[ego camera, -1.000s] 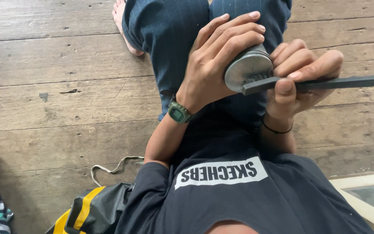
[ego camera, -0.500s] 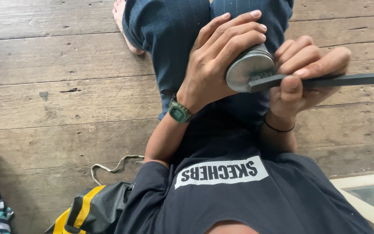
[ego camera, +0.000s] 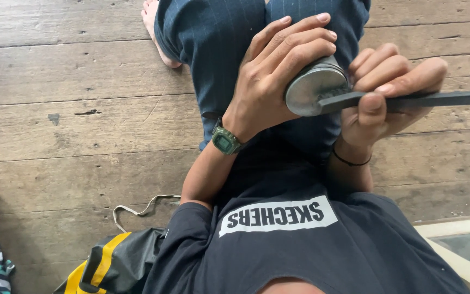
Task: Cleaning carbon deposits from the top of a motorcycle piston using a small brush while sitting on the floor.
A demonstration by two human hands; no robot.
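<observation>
Grey metal cylinder (ego camera: 314,87) in left hand (ego camera: 270,81); right hand (ego camera: 390,90) holds black file (ego camera: 436,99), long axis pointing right.

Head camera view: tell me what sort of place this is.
Probably a plain home or workshop floor, not a bench. The person sits on worn grey wooden floorboards, barefoot, with a black-and-yellow fabric bag beside them, filing a round grey metal piece.

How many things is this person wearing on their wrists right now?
2. A green watch sits on the left wrist, below the left hand. A thin black band circles the right wrist, below the right hand. Nothing else shows.
</observation>
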